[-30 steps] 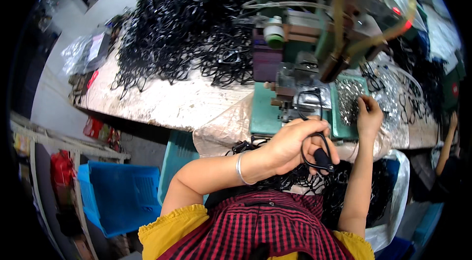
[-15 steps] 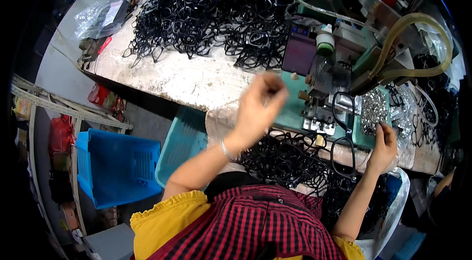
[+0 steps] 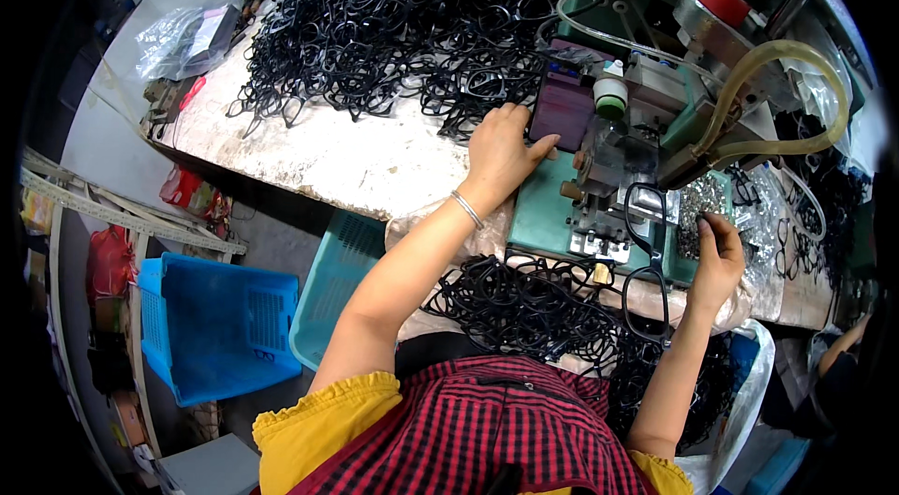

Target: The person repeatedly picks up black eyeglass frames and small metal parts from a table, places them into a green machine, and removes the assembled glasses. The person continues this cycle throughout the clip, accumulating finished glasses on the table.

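Observation:
My left hand point(image 3: 503, 154) rests beside the purple box point(image 3: 559, 111) on the left of the green machine point(image 3: 536, 205). Its fingers are stretched out, thumb apart, holding nothing visible. A black eyeglass frame point(image 3: 667, 300) hangs upright at the machine's metal fixture point(image 3: 599, 237), one rim above the other. At the near edge of a tray of small shiny metal pieces point(image 3: 691, 231), my right hand point(image 3: 719, 261) has thumb and fingertips pinched together. Whatever lies between those fingertips is too small to make out.
A large heap of black eyeglass frames point(image 3: 403, 17) covers the back of the table; more frames point(image 3: 524, 303) lie near my lap. A bottle with a green-and-white cap point(image 3: 611, 94) stands by the machine. Blue crate point(image 3: 215, 336) and green basket point(image 3: 328, 308) sit at the left.
My left hand has moved forward to the purple box, its fingers now stretched out. My right hand stays at the metal pieces. The machine's red light shows more fully.

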`<move>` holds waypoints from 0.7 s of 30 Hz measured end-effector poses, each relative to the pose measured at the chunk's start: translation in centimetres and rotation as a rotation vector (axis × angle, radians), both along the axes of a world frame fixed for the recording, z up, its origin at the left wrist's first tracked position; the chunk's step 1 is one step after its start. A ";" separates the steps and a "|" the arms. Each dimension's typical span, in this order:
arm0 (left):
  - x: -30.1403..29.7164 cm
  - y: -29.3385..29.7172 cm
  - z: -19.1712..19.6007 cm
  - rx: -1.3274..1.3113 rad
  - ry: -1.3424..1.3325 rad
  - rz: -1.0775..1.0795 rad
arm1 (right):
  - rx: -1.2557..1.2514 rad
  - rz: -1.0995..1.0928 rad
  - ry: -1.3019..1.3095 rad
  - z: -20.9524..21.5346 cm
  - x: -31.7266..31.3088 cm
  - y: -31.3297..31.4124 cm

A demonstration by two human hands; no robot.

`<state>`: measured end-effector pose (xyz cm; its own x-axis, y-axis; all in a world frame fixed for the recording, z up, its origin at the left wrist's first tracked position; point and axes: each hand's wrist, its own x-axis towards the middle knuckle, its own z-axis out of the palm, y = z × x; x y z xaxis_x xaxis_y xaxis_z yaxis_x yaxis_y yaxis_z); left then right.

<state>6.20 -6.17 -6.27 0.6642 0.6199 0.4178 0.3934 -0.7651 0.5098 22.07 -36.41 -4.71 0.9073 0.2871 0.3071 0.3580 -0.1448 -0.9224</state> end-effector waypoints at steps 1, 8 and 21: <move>-0.1 0.0 0.0 0.046 -0.123 0.018 | -0.025 -0.029 0.007 0.1 -0.3 -0.4; -5.6 6.6 3.1 0.463 -0.333 0.113 | -0.014 -0.141 0.023 0.4 -3.2 -5.8; -2.3 11.6 2.1 0.159 0.455 0.168 | 0.403 0.229 0.079 6.8 -5.8 7.9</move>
